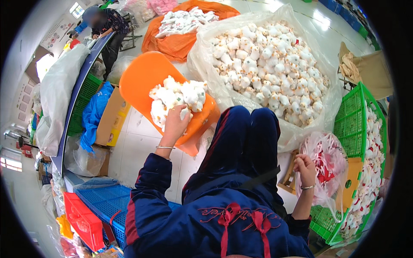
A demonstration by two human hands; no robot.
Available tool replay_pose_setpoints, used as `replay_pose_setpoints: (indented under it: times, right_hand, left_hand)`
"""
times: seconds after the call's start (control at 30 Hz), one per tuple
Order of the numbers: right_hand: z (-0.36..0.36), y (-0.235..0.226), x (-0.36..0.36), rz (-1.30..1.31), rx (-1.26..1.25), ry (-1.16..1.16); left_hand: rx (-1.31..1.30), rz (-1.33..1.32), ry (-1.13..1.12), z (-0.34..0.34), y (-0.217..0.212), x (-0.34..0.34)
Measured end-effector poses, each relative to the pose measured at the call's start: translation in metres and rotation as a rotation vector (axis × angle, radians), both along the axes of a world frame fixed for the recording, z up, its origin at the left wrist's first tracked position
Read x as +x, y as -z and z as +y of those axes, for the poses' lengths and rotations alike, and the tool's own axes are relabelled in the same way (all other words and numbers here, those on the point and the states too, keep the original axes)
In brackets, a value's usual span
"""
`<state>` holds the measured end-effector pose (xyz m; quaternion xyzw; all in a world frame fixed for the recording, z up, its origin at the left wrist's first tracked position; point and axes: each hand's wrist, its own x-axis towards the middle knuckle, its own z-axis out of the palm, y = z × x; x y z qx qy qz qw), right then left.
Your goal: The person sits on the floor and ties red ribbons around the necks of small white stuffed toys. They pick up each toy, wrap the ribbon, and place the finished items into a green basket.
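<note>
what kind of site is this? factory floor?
Likely a soft-toy workshop or packing floor. A big clear sack holds heaps of small white plush toys, more fill the green crate, and the left hand reaches into a pile on an orange chair.

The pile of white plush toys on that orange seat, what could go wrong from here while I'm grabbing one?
1. The orange seat looks tilted, and the white plush toys are heaped near its lower edge; pulling one with the left hand might tumble others onto the floor.
2. The right hand pinches the thin clear bag of red and white pieces; it could slip or tear and spill.
</note>
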<state>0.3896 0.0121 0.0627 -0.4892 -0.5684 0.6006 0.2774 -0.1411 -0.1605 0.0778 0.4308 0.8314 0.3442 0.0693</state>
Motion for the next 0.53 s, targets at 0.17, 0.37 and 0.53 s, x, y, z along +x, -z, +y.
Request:
replay_pose_setpoints:
  times: [0.17, 0.37, 0.53]
  right_hand:
    - [-0.015, -0.021, -0.030, -0.009, 0.068, -0.152]
    - [0.005, -0.145, -0.045, 0.313, 0.543, -0.549]
    - [-0.008, -0.317, -0.062, 0.611, 0.988, -1.089]
  left_hand:
    - [0.061, 0.259, 0.040, 0.044, 0.027, -0.012]
    - [0.285, 0.148, 0.219, 0.098, 0.023, 0.044]
    - [0.229, -0.046, 0.476, 0.124, -0.003, 0.104]
